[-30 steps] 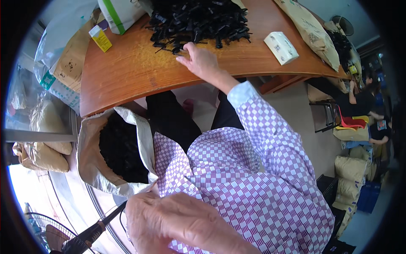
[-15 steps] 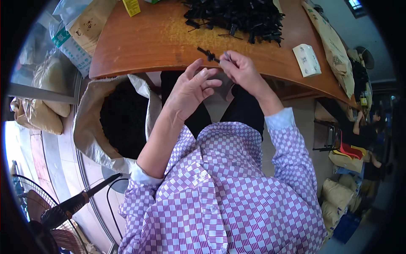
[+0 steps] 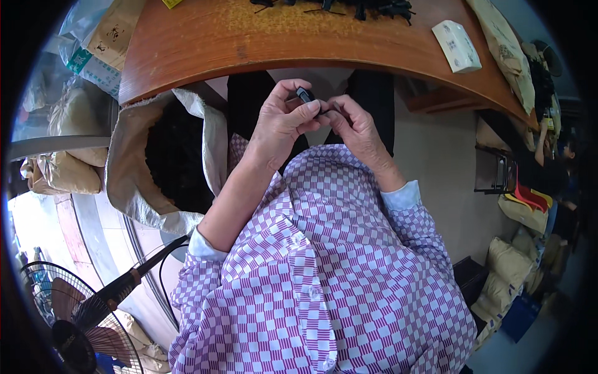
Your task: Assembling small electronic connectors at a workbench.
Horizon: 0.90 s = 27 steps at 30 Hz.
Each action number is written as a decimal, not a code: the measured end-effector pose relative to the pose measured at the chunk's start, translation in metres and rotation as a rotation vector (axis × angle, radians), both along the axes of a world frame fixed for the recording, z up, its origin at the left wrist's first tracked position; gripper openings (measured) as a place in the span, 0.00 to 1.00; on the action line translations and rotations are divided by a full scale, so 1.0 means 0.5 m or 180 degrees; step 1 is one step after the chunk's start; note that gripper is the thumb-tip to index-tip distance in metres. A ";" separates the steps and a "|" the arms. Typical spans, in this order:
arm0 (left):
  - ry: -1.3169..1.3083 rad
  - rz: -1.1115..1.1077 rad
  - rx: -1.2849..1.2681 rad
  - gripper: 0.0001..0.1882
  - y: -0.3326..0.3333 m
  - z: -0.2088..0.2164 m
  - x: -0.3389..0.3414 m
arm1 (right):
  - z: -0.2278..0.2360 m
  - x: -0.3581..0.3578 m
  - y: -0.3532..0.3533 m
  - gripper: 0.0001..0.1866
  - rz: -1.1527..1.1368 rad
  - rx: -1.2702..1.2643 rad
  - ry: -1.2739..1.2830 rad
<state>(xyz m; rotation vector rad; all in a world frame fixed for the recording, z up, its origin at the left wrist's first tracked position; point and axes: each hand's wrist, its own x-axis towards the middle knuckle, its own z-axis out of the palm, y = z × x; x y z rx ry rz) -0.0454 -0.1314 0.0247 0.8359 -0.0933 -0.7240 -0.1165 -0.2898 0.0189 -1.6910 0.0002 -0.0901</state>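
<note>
Over my lap, just off the table's near edge, both hands meet around a small black part [image 3: 303, 94]. My left hand [image 3: 282, 121] is closed on it between thumb and fingers, and its blocky end sticks up past the thumb. Fingertips of my right hand [image 3: 356, 128] pinch the dark lower end, which the fingers mostly hide. At the table's far side lies a heap of similar black parts [image 3: 360, 9], cut off by the picture's upper edge.
The wooden table [image 3: 205, 47] carries a white box [image 3: 458, 47] at its right. A woven sack [image 3: 128, 168] with black contents stands open at my left, beyond a fan [image 3: 81, 324]. Wrapped packages [image 3: 507, 268] lie at the right, where another person [image 3: 556, 156] is partly visible.
Both hands have come down from the table edge toward my lap. My left hand, open before, has closed on the black part that my right hand held. The view has tilted downward.
</note>
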 end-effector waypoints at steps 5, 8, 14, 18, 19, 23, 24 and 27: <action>-0.1016 0.0069 0.1021 0.16 -0.014 0.005 -0.014 | 0.028 -0.013 0.003 0.13 -0.0418 -0.0398 -0.0022; -0.1510 0.0129 0.1452 0.16 -0.017 -0.006 -0.019 | 0.040 -0.013 0.019 0.13 -0.0236 -0.0529 0.0143; -0.2213 0.0218 0.2178 0.16 -0.012 -0.027 -0.023 | 0.020 -0.004 0.033 0.11 -0.0105 -0.1030 -0.0038; -0.2375 0.0199 0.2427 0.15 -0.007 -0.019 -0.024 | 0.013 0.002 0.039 0.10 -0.0109 -0.1062 0.0033; -0.2366 0.0189 0.2415 0.15 -0.007 -0.011 -0.025 | 0.015 0.002 0.040 0.10 -0.0132 -0.1165 0.0101; -0.3118 0.0475 0.2984 0.14 -0.008 -0.007 -0.025 | -0.011 0.014 0.054 0.08 -0.0295 -0.1242 -0.0024; -0.3419 0.0647 0.3065 0.14 -0.009 -0.011 -0.024 | -0.014 0.016 0.056 0.08 -0.0297 -0.1248 -0.0012; -0.3408 0.0728 0.3071 0.15 -0.008 -0.017 -0.016 | -0.021 0.026 0.062 0.08 -0.0401 -0.1304 0.0083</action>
